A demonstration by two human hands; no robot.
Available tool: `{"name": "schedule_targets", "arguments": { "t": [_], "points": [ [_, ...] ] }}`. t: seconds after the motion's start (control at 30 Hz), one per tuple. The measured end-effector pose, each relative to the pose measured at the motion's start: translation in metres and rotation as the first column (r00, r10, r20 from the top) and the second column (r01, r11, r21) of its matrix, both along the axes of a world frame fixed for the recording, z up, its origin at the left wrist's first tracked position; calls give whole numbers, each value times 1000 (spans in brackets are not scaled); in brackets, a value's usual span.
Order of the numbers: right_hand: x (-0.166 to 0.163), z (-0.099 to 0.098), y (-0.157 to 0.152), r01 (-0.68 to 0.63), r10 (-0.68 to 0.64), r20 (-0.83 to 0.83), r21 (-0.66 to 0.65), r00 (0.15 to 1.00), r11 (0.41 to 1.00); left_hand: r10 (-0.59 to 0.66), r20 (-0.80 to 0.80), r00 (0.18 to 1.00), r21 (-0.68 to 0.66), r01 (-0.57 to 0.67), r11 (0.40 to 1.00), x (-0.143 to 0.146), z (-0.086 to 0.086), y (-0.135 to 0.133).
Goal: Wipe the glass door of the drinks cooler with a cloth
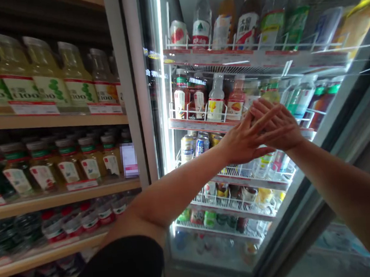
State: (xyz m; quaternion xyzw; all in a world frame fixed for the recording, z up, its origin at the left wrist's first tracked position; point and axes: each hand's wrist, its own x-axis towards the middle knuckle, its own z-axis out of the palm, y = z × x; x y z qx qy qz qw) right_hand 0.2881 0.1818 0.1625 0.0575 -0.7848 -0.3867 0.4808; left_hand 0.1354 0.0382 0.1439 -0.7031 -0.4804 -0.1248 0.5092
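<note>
My left hand [245,139] and my right hand [278,124] are stretched out in front of me and crossed over each other. Their fingers lie flat and overlap, and neither hand holds anything. Both hover in front of the lit drinks fridge [157,115], level with its second and third wire shelves. Behind the hands stand bottles with red and yellow labels [215,100] and several cans [193,145]. The fridge's glass door [330,114] stands open to the right of my right arm.
To the left, wooden shelves [55,119] carry rows of pale juice bottles, tea bottles and red-capped water bottles. Lower fridge shelves [231,203] hold small cups and bottles. Top shelf [229,51] holds tall bottles.
</note>
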Motion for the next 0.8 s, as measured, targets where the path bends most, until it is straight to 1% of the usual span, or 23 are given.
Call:
{"name": "schedule_targets", "arguments": {
  "t": [0.07, 0.13, 0.2, 0.27, 0.33, 0.4, 0.53, 0.57, 0.63, 0.7, 0.8],
  "points": [
    [0, -1, 0, 9, -9, -6, -4, 1000, 1000, -62, -15, 998, 22, 63, 998, -10, -7, -2],
    [0, -2, 1, 43, -43, -6, -60, 999, 997, -90, 0, 996, 81, 90, 993, -37, -16, -8],
    [0, -3, 0, 97, -102, -29, -134, 994, 986, -72, 41, 997, 174, 64, 983, -72, -24, -19],
    [0, -3, -1, 121, -139, -99, -174, 985, 977, -32, 124, 992, 288, -5, 957, -107, -30, -32],
    [-1, -3, -3, 85, -115, -186, -161, 976, 983, 3, 199, 980, 349, -74, 934, -134, -35, -46],
    [-1, -2, -4, 52, -90, -239, -159, 967, 986, 22, 254, 967, 368, -118, 922, -152, -39, -55],
    [-3, 3, -2, 77, -126, -197, -239, 972, 968, 34, 321, 946, 343, -150, 927, -165, -48, -58],
    [-4, 4, -1, 67, -114, -184, -240, 976, 968, 42, 334, 942, 334, -160, 929, -165, -49, -57],
    [-7, 2, -1, 29, -69, -195, -200, 978, 979, 60, 359, 931, 321, -183, 929, -165, -50, -55],
    [-10, -8, -2, 10, -43, -231, -143, 972, 990, 68, 387, 920, 318, -202, 926, -164, -51, -54],
    [-12, -39, -8, -1, -32, -265, -124, 964, 992, 56, 420, 906, 327, -209, 922, -163, -55, -55]
  ]
}}
